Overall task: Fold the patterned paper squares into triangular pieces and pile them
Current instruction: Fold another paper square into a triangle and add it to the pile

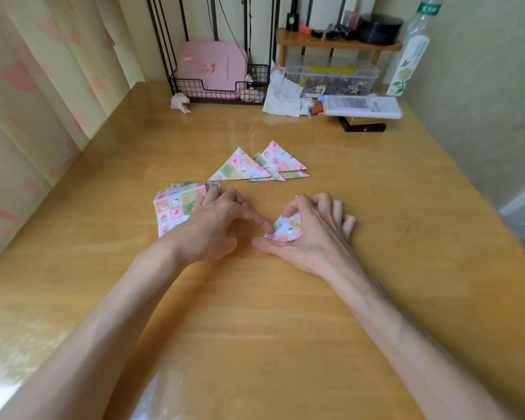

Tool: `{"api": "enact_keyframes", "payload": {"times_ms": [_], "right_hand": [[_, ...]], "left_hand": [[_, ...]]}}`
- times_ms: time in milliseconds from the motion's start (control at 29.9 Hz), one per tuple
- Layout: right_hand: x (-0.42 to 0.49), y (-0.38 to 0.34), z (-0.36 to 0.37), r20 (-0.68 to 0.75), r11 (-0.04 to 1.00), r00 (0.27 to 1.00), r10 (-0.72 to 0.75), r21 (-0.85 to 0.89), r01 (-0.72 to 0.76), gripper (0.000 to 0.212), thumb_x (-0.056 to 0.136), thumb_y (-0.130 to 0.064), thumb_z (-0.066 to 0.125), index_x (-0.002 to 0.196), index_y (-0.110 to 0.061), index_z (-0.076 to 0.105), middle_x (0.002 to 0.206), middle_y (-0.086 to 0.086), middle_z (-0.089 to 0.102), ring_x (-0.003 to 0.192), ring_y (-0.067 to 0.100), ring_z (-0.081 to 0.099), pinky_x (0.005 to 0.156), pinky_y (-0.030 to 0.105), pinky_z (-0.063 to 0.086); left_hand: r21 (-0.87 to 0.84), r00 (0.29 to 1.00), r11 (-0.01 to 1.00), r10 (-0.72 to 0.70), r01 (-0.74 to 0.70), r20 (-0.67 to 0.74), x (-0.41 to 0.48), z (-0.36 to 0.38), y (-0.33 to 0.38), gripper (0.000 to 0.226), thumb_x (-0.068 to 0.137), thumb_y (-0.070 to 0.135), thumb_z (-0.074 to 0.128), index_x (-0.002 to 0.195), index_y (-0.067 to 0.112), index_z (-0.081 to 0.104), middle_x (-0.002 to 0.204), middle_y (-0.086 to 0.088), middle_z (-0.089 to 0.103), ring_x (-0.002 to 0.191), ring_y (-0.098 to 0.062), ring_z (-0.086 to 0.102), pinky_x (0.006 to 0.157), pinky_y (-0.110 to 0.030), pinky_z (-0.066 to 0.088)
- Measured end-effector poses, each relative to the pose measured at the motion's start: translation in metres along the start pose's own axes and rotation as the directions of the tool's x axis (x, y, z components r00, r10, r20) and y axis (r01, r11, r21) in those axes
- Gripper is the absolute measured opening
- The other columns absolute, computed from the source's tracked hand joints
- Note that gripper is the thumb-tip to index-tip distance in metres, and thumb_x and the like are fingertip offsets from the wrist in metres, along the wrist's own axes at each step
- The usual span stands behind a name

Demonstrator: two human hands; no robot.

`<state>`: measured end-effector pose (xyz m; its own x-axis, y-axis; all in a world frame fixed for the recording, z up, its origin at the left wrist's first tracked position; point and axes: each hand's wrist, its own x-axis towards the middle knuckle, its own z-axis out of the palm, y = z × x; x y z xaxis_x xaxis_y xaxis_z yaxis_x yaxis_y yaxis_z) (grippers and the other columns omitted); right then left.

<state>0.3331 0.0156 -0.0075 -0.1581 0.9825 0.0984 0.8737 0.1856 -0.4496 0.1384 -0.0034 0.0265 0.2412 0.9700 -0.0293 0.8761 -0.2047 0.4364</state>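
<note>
**Q:** What may go wrong at this stage?

**A:** The half-folded paper piece (285,228) is small and mostly covered by the right hand (315,231). If the corners under the fingers are not aligned, the crease probably sets crooked and the triangle comes out uneven. If the pressing finger slips, the sheet may slide on the glossy wooden table (255,298). The left forearm also lies over the stack of unfolded squares (170,207), just left of the grip, and could drag them askew.

**Q:** How are the hands posed?

**A:** The right hand clamps the piece, with the thumb along its near edge and the curled index finger on top. The left hand (212,225) is knuckles-up, with its index fingertip (265,226) touching the piece's left corner. Whether its thumb pinches underneath cannot be told. The pile of folded triangles (255,166) lies beyond the grip and apart from it.
</note>
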Motion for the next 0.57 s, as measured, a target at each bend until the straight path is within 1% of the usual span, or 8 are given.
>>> {"api": "enact_keyframes", "payload": {"times_ms": [167,301,368,468,502,569], "right_hand": [[0.005,0.010,-0.004,0.024,0.998,1.000,0.018,0.060,-0.020,0.070,0.055,-0.082,0.076,0.108,-0.042,0.054,0.114,-0.015,0.035,0.120,0.011,0.033,0.091,0.028,0.017],[0.003,0.011,-0.002,0.001,1.000,1.000,-0.011,0.029,0.011,0.078,0.056,-0.085,0.071,0.119,-0.044,0.051,0.115,-0.015,0.036,0.119,0.011,0.034,0.091,0.028,0.019],[0.003,0.012,-0.002,0.001,0.999,1.000,-0.008,0.043,0.008,0.080,0.058,-0.083,0.072,0.124,-0.044,0.050,0.117,-0.015,0.037,0.121,0.012,0.034,0.093,0.029,0.020],[0.006,0.019,-0.005,0.003,0.995,1.000,-0.002,0.103,0.001,0.075,0.064,-0.077,0.075,0.127,-0.044,0.051,0.119,-0.014,0.041,0.122,0.012,0.038,0.092,0.028,0.021],[0.006,0.020,-0.004,-0.004,0.994,1.000,-0.011,0.106,0.012,0.073,0.066,-0.076,0.075,0.127,-0.043,0.052,0.119,-0.015,0.041,0.121,0.012,0.039,0.091,0.028,0.021],[0.003,0.021,-0.003,-0.022,0.995,0.999,-0.031,0.095,0.033,0.070,0.068,-0.074,0.074,0.127,-0.044,0.051,0.116,-0.018,0.039,0.119,0.010,0.038,0.089,0.028,0.020]], "left_hand": [[-0.007,1.000,1.000,0.020,-0.020,-0.014,0.000,0.001,0.000,0.062,0.087,0.004,0.054,0.108,0.062,0.064,0.113,0.008,0.046,0.109,-0.016,0.030,0.112,-0.043,0.025],[-0.018,0.999,1.000,0.024,-0.025,-0.041,0.002,0.005,0.001,0.045,0.090,0.019,0.062,0.105,0.061,0.064,0.111,0.009,0.045,0.106,-0.012,0.027,0.115,-0.045,0.022],[-0.017,0.997,0.999,0.043,-0.044,-0.060,0.001,0.006,0.000,0.040,0.090,0.025,0.065,0.103,0.063,0.063,0.109,0.009,0.045,0.105,-0.011,0.028,0.113,-0.042,0.023],[-0.003,0.995,0.998,0.070,-0.070,-0.068,0.000,0.007,-0.003,0.041,0.090,0.028,0.066,0.101,0.067,0.059,0.107,0.010,0.044,0.103,-0.012,0.028,0.108,-0.036,0.025],[-0.001,0.995,0.997,0.073,-0.073,-0.072,0.001,0.008,-0.004,0.037,0.090,0.032,0.068,0.101,0.067,0.060,0.107,0.011,0.044,0.103,-0.011,0.028,0.105,-0.034,0.025],[-0.002,0.994,0.998,0.068,-0.068,-0.090,0.002,0.010,-0.003,0.019,0.089,0.049,0.069,0.098,0.064,0.063,0.104,0.013,0.043,0.103,-0.010,0.028,0.099,-0.030,0.023]]}}
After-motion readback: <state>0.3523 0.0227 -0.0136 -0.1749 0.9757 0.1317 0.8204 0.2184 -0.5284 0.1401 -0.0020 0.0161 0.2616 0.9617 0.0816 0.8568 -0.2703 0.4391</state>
